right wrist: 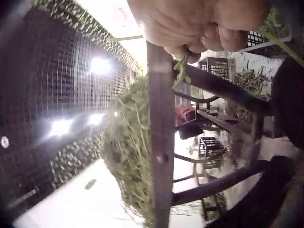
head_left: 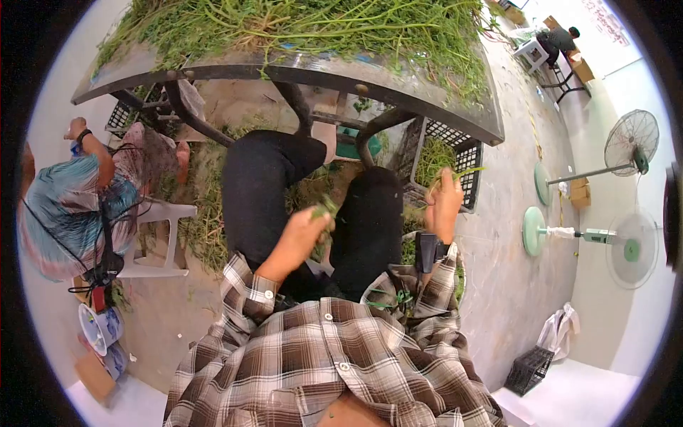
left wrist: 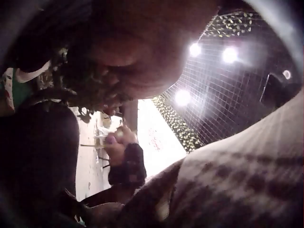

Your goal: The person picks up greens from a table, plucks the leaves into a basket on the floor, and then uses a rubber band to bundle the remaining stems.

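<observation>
My left hand (head_left: 299, 235) grips a small bunch of leafy green sprigs (head_left: 326, 209) above my lap, slightly blurred in the head view. To the right, over the edge of a black crate (head_left: 468, 167), my right hand (head_left: 445, 203) pinches a green stem (head_left: 471, 171) that sticks out past the fingers. Up close in the right wrist view, the curled fingers (right wrist: 228, 38) have a short leafy piece (right wrist: 181, 73) poking out below them. The left wrist view is dark, and the hand (left wrist: 142, 57) hides most of its sprigs there.
A heap of long-stemmed greens (head_left: 306, 28) covers the table (head_left: 299, 71) ahead. Cut greens (head_left: 435, 158) lie in the crate by my right knee. A seated person (head_left: 71, 206) is at left on a white stool (head_left: 167, 213). Fans (head_left: 632, 249) stand at right.
</observation>
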